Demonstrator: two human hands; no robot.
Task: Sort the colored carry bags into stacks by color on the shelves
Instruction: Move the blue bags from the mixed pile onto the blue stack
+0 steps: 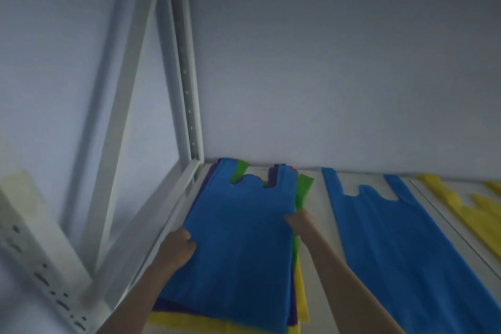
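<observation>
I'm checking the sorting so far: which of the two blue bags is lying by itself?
The blue bag on the right, flat on the bare shelf. The other blue bag tops a mixed pile, with both hands at its edges.

The single head-worn view looks forward and slightly down into a shelf bay from close range, angled toward its back left corner. The white upright post (187,68) runs up the left of centre, the back wall (339,68) fills the upper right, and the shelf surface (320,214) occupies only the lower third. Wide-angle distortion bends the frame edges.
</observation>
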